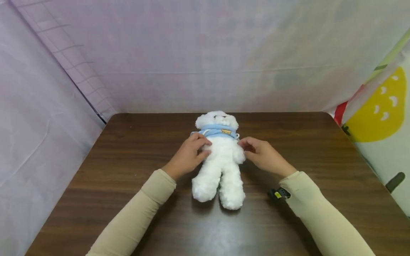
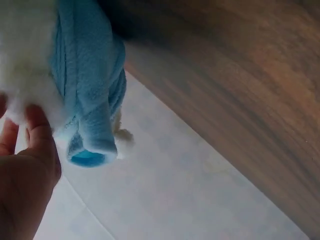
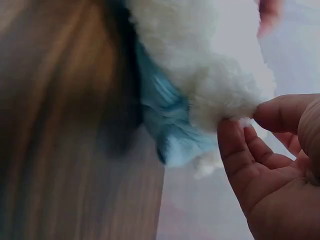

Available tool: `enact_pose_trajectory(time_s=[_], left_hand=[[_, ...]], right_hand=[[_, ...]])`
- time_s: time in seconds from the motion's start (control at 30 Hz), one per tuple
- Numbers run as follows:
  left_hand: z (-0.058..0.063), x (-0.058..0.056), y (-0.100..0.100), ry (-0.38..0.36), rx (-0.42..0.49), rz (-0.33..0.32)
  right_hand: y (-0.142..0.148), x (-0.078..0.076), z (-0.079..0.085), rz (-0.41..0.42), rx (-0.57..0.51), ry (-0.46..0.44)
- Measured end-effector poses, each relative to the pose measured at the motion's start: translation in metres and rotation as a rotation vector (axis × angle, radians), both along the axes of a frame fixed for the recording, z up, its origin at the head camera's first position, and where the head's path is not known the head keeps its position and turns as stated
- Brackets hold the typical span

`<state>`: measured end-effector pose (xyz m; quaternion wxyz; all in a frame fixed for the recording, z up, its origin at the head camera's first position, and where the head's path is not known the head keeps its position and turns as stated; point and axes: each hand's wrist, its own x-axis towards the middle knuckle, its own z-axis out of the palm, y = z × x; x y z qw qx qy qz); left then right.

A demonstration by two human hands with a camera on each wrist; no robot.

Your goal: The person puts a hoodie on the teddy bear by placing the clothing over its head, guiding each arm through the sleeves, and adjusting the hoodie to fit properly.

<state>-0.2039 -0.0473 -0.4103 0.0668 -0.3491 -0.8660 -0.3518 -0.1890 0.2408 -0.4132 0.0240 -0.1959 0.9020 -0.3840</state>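
Observation:
A white fluffy plush bear [image 1: 221,153] lies on its back on the table, head toward the far edge, legs toward me. Its light blue top [image 1: 216,131] is bunched up around the neck, and the arms are outside it. My left hand [image 1: 189,154] pinches the bear's arm on the left between thumb and fingers. On the other side, my right hand [image 1: 264,155] pinches the other arm; the right wrist view shows thumb and fingertips meeting the white fur [image 3: 227,95]. An empty blue sleeve [image 2: 92,145] opens beside the fingers in the left wrist view.
The dark wooden table [image 1: 128,167] has rounded far corners. A pale curtain [image 1: 205,53] hangs right behind its far edge, and more cloth hangs at both sides. A small black device [image 1: 278,193] sits at my right cuff.

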Motion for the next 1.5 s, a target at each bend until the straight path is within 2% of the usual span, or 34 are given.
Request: enact_pose_trajectory(time_s=[0.13, 0.3, 0.57, 0.8, 0.93, 1.03, 1.13, 1.33, 1.5], left_hand=[[-0.001, 0.002, -0.003, -0.094, -0.093, 0.039], [-0.002, 0.0, -0.006, -0.132, -0.166, 0.042], [-0.002, 0.0, -0.008, -0.218, -0.208, 0.08], [-0.002, -0.002, -0.003, -0.186, -0.236, 0.119], [-0.003, -0.002, -0.002, -0.191, -0.245, 0.133], [-0.005, -0.002, -0.001, -0.173, -0.227, 0.134], [-0.006, -0.001, -0.001, -0.123, -0.199, 0.122], [-0.01, 0.0, -0.002, 0.022, -0.178, 0.095], [-0.012, 0.004, -0.003, 0.098, -0.167, 0.087]], right_hand=[[-0.012, -0.002, -0.007, 0.113, 0.019, 0.072], [-0.019, -0.005, -0.014, 0.144, 0.091, 0.138], [-0.022, -0.007, -0.007, 0.155, 0.172, 0.071], [-0.027, -0.01, -0.002, 0.148, 0.184, 0.088], [-0.03, -0.01, -0.003, 0.119, 0.169, 0.072], [-0.033, -0.009, -0.004, 0.094, 0.144, 0.102], [-0.037, -0.007, -0.005, 0.069, 0.142, 0.174], [-0.042, -0.002, -0.005, 0.041, 0.195, 0.316], [-0.04, 0.003, -0.003, 0.039, 0.206, 0.354]])
